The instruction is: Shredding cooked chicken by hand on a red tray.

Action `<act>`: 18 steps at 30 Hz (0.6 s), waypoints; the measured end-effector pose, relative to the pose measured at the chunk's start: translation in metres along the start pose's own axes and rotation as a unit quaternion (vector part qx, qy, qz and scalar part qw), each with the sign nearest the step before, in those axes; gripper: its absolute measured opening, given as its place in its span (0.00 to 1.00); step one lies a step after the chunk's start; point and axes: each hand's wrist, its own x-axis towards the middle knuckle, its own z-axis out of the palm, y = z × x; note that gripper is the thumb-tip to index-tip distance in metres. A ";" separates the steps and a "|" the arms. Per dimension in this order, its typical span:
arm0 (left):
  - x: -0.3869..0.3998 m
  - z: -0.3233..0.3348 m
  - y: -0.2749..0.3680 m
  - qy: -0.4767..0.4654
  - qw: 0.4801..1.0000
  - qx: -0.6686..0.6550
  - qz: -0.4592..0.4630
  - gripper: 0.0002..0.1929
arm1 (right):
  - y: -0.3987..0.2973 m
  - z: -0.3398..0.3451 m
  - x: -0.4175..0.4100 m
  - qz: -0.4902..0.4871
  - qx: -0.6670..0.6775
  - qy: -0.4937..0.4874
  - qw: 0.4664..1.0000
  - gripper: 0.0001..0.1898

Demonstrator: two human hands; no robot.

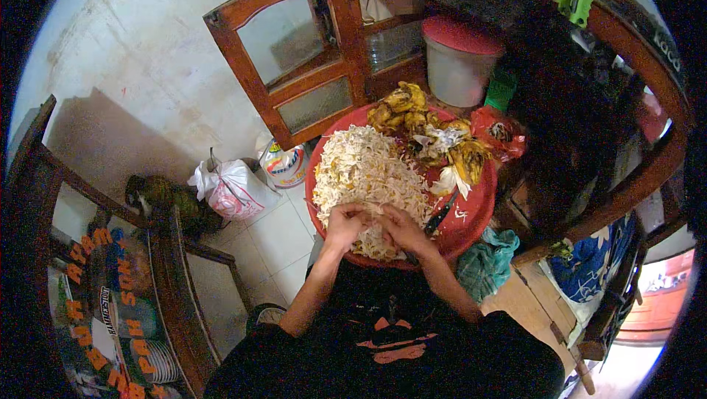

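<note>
A large round red plastic basin [479,222] sits before me. A heap of pale shredded chicken [367,164] fills its left side, with yellowish bits mixed in. Over the near edge of the heap, my left hand [347,225] and my right hand [407,229] nearly meet, their fingertips pinching a small pale strip of chicken [375,210]. A knife [440,215] with a dark handle lies just right of my right hand. Yellow-brown cooked chicken pieces [406,109] are piled at the basin's far side, and another piece [468,160] rests on the right.
A red plastic bag [500,133] touches the basin's far right rim. Beyond stands a lidded bucket [463,65], beside an open wooden cabinet door [281,95]. A teal cloth [489,261] lies at the near right. White bags [235,189] stand on the tiled floor [279,230] at left.
</note>
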 end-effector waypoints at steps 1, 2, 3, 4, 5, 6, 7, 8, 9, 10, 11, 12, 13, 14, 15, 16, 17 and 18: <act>-0.002 0.000 0.004 -0.016 0.998 -0.035 -0.044 0.04 | -0.001 -0.003 0.002 0.000 -0.001 0.001 1.000 0.09; 0.005 -0.006 -0.005 -0.025 0.999 0.030 -0.025 0.05 | -0.001 -0.007 0.005 0.021 0.031 0.023 0.999 0.09; 0.004 -0.006 -0.006 -0.026 0.999 0.030 -0.027 0.05 | -0.003 -0.009 0.005 0.043 0.062 0.044 0.996 0.09; 0.004 -0.005 -0.007 -0.032 0.998 0.060 -0.015 0.06 | -0.005 -0.010 -0.001 0.043 0.097 0.021 0.994 0.08; 0.004 -0.004 -0.007 -0.039 0.995 0.089 -0.003 0.07 | -0.005 -0.008 -0.002 0.046 0.097 0.023 0.994 0.08; 0.008 -0.006 -0.012 -0.041 0.995 0.089 -0.006 0.07 | -0.006 -0.004 -0.003 0.055 0.073 -0.008 0.996 0.08; 0.014 -0.009 -0.020 -0.056 0.991 0.117 0.032 0.07 | -0.006 -0.002 -0.003 0.063 0.048 -0.040 0.996 0.08; 0.017 -0.012 -0.026 -0.071 0.984 0.145 0.071 0.07 | 0.004 -0.002 0.001 0.066 0.048 -0.038 0.996 0.08; 0.014 -0.006 -0.021 -0.076 0.984 0.144 0.068 0.07 | 0.022 -0.007 0.009 0.075 0.066 0.043 0.994 0.09; 0.007 0.002 -0.012 -0.054 0.966 0.212 0.137 0.07 | 0.036 -0.010 0.016 0.082 0.084 0.122 0.986 0.10; 0.003 0.007 -0.008 -0.031 0.938 0.278 0.206 0.06 | 0.051 -0.012 0.018 0.084 0.084 0.126 0.985 0.10; 0.006 0.005 -0.018 -0.065 0.959 0.227 0.156 0.08 | 0.062 -0.011 0.018 0.067 0.054 0.082 0.993 0.11; 0.006 0.005 -0.018 -0.069 0.960 0.226 0.153 0.08 | 0.068 -0.011 0.016 0.051 0.025 0.039 0.998 0.12; 0.005 0.001 -0.016 -0.072 0.959 0.239 0.135 0.09 | 0.006 -0.004 0.000 0.166 0.130 -0.017 0.977 0.13; 0.003 0.000 -0.016 -0.080 0.957 0.253 0.118 0.10 | -0.004 -0.007 -0.005 0.169 0.130 -0.017 0.977 0.13; 0.003 -0.002 -0.017 -0.080 0.958 0.252 0.115 0.10 | -0.009 -0.011 -0.008 0.170 0.153 -0.056 0.972 0.14; 0.003 -0.005 -0.019 -0.064 0.959 0.247 0.125 0.11 | -0.009 -0.013 -0.010 0.170 0.177 -0.094 0.965 0.16; 0.004 -0.005 -0.021 -0.050 0.959 0.241 0.136 0.12 | -0.006 -0.013 -0.010 0.173 0.178 -0.093 0.964 0.16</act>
